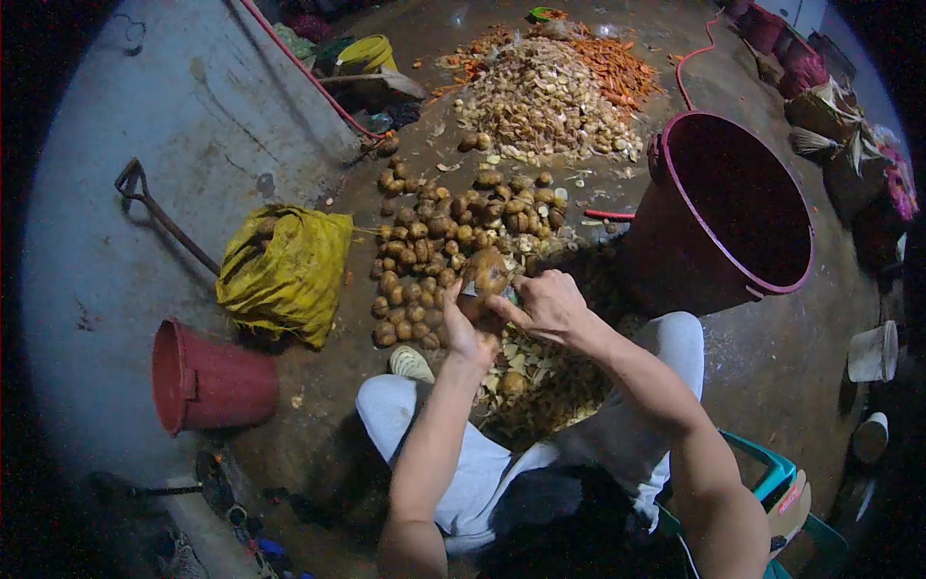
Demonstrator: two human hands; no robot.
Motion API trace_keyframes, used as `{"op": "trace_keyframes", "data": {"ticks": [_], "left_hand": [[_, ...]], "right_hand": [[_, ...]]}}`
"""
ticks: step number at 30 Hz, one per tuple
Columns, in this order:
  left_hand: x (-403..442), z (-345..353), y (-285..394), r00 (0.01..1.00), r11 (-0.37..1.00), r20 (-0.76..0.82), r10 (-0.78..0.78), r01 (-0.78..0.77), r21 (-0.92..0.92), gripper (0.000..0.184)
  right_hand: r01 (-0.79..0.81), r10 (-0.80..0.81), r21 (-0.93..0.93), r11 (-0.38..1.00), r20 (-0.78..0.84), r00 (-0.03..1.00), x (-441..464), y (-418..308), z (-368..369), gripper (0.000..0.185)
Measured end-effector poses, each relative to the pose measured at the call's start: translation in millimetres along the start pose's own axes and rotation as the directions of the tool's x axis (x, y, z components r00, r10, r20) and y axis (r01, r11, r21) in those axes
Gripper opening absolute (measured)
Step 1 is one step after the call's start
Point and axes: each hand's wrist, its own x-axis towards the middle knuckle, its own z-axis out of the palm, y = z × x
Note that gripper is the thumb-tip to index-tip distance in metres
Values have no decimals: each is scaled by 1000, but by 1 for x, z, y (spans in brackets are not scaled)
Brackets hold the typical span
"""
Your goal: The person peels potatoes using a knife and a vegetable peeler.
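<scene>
My left hand (pixel 465 333) is closed around a brown potato (pixel 486 270), holding it up in front of my knees. Close against the potato's right side is my right hand (pixel 552 307), its fingers curled and thumb pointing left. A small pale, blade-like edge shows beside the potato, but what my right hand grips is hidden. Below both hands lies a heap of pale peelings (pixel 550 372), with a loose potato (pixel 513 384) on it. Several whole brown potatoes (pixel 415 253) are spread on the floor beyond my left hand.
A large maroon bin (pixel 666 241) stands at right. Farther off is a pile of pale peelings (pixel 550 101) beside orange peelings (pixel 617 72). At left are a yellow sack (pixel 285 275), a red bucket (pixel 227 376) and a long-handled tool (pixel 169 217). A hose (pixel 685 72) crosses the floor.
</scene>
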Motion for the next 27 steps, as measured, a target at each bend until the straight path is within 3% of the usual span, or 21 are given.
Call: {"op": "trace_keyframes", "data": {"ticks": [4, 7, 8, 9, 10, 11, 13, 15, 17, 18, 19, 21, 23, 25, 27], "left_hand": [[-9, 15, 13, 998, 996, -37, -48, 51, 71, 44], [-7, 18, 21, 994, 1000, -107, 20, -20, 0, 42], [8, -13, 28, 974, 991, 228, -14, 44, -125, 44], [9, -16, 34, 843, 965, 537, -3, 142, -219, 45], [9, -18, 32, 925, 991, 373, 73, -25, -131, 50], [9, -19, 31, 925, 991, 373, 73, -26, -129, 50], [2, 0, 34, 981, 994, 163, 108, -111, 10, 51], [-1, -6, 30, 982, 998, 183, 55, -54, -11, 56], [-4, -1, 19, 901, 918, 353, 254, -339, 206, 74], [-10, 1, 23, 900, 964, 408, 152, -226, 140, 82], [-13, 2, 26, 901, 965, 409, 141, -217, 145, 82], [-17, 4, 30, 868, 915, 478, 132, -292, 277, 85], [-19, 6, 36, 864, 921, 498, 72, -249, 299, 89], [-18, 12, 36, 829, 872, 546, 122, -352, 341, 89], [-13, 1, 35, 841, 885, 527, 125, -335, 324, 89]], "right_hand": [[54, -54, -44, 998, -3, 999, -1, 4, -7, 74], [170, -165, -80, 982, 60, 984, -2, 10, -7, 72], [-41, 43, 234, 971, -1, 999, 1, 11, -5, 72], [-221, 256, 531, 818, 7, 967, 5, 13, -4, 72], [-320, 309, 569, 757, 120, 944, 9, 23, -7, 70], [-319, 308, 571, 756, 120, 944, 9, 27, -3, 70], [-252, 231, 488, 835, 104, 967, 12, 33, 3, 72], [-175, 178, 529, 831, 46, 983, 6, 21, 1, 75], [-221, 151, 452, 864, 186, 971, 6, 21, 0, 83], [-229, 161, 456, 860, 184, 970, 5, 20, 0, 83], [-149, 106, 518, 842, 112, 988, 4, 18, 0, 86], [-70, 61, 571, 818, 36, 998, 1, 16, 0, 90], [9, 7, 621, 784, -23, 1000, -1, 14, -1, 91], [-7, 19, 628, 778, -13, 1000, -3, 16, -2, 92], [43, -4, 608, 793, -64, 998, -4, 14, -3, 95]]}}
